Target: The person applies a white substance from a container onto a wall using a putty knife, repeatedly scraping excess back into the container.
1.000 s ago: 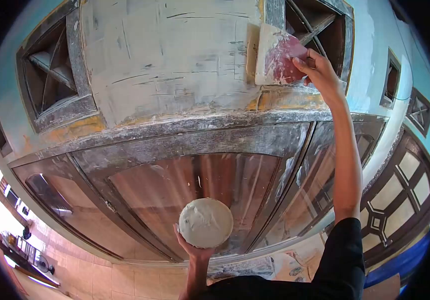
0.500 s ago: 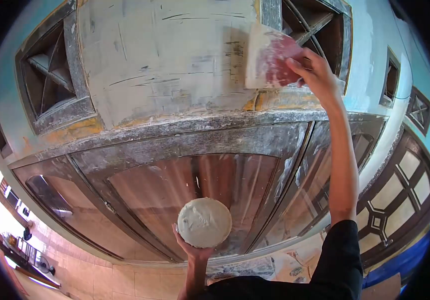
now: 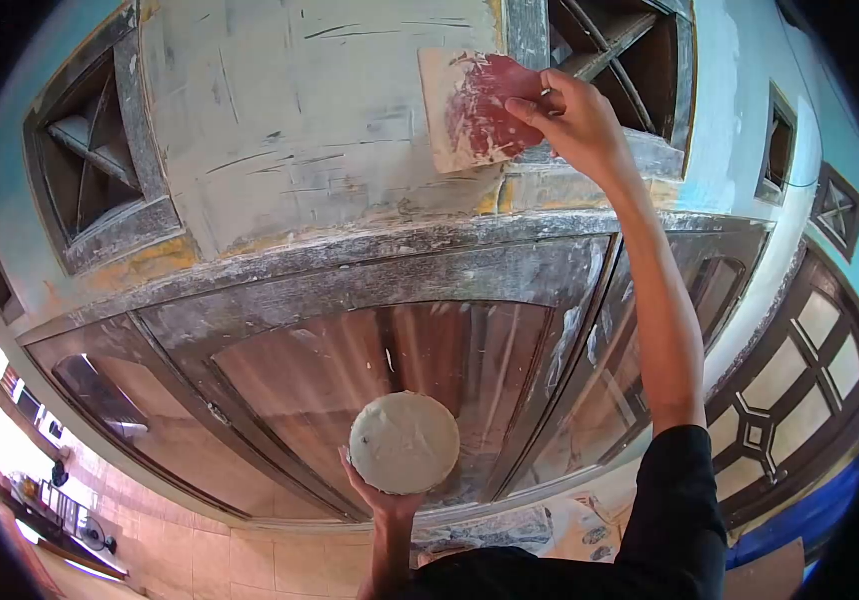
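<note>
My right hand [image 3: 572, 125] grips a flat red putty scraper [image 3: 485, 108], its left side coated with pale putty. The blade lies against the wall panel [image 3: 270, 90], which is covered in greyish-white filler with dark cracks and scratches. Lower down, my left hand [image 3: 380, 490] holds up a round container of white putty [image 3: 405, 442] from beneath. Only the putty-filled top shows; the sides are mostly hidden.
Below the panel runs a worn wooden beam [image 3: 370, 255] over glazed wooden doors [image 3: 390, 370]. Framed vents with crossed bars [image 3: 100, 150] flank the panel. A patterned door [image 3: 790, 390] stands at right. Tiled floor [image 3: 250, 565] and a standing fan [image 3: 95, 535] are at lower left.
My right hand has drawn the scraper leftward across the wall, away from the right vent. The putty container in my left hand stays nearly in place.
</note>
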A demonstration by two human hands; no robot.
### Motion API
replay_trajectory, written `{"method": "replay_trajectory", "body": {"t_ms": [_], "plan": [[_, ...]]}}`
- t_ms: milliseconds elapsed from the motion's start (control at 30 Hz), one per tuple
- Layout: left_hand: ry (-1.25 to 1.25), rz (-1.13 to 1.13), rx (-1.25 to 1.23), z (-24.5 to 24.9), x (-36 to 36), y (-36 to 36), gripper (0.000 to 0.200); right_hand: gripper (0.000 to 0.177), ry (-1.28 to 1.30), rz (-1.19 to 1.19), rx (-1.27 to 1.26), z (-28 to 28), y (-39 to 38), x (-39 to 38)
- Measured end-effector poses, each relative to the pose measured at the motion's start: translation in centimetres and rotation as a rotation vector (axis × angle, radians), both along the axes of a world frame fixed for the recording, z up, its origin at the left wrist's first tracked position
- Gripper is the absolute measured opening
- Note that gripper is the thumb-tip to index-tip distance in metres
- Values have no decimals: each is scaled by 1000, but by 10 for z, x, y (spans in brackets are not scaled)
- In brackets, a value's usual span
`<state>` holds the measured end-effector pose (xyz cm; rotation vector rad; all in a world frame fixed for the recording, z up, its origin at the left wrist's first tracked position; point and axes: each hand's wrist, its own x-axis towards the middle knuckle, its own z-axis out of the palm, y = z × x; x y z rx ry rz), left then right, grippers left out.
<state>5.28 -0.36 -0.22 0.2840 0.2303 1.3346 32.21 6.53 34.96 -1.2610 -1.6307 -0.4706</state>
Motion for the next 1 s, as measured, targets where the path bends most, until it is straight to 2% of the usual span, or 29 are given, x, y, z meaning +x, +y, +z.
{"method": "replay_trajectory", "body": {"t_ms": [100, 233, 367, 433, 467, 533, 567, 633, 700, 767, 833, 867, 1000], "plan": [[-38, 20, -44, -2, -3, 0, 68, 32, 25, -15, 46, -7, -12, 26], [-32, 26, -47, 4, -7, -1, 68, 32, 248, 103, -1, -11, -33, 50], [-22, 11, -28, -8, -6, 3, 68, 32, 120, 179, -1, -3, -19, 3], [-18, -4, -26, -3, -2, -1, 68, 33, 102, 0, -56, -4, -12, -9], [-15, -15, -23, 1, -2, -3, 67, 33, 104, -1, -54, -9, -6, 6], [-29, -24, -21, 10, -3, -7, 67, 30, -32, 82, 148, -20, 5, 54], [-46, -33, -20, 13, -3, -8, 67, 27, 96, 37, 30, -19, -19, 51], [-48, -18, -22, 14, -3, -7, 67, 24, 261, 31, -27, -16, -41, 51], [-35, -7, -29, 11, -5, -6, 66, 26, 214, 101, 55, -10, -39, 35], [-25, 2, -29, 4, -5, -7, 66, 29, 166, 71, -50, -2, -33, 1], [-22, -8, -8, 8, -2, -9, 66, 32, 48, 28, 31, -6, -9, -8], [-20, -11, 14, 9, -2, -10, 66, 32, -57, -27, 170, -11, 3, 1], [-36, -14, -40, 2, -6, -7, 67, 27, 63, 135, 112, -21, -19, 50]]}}
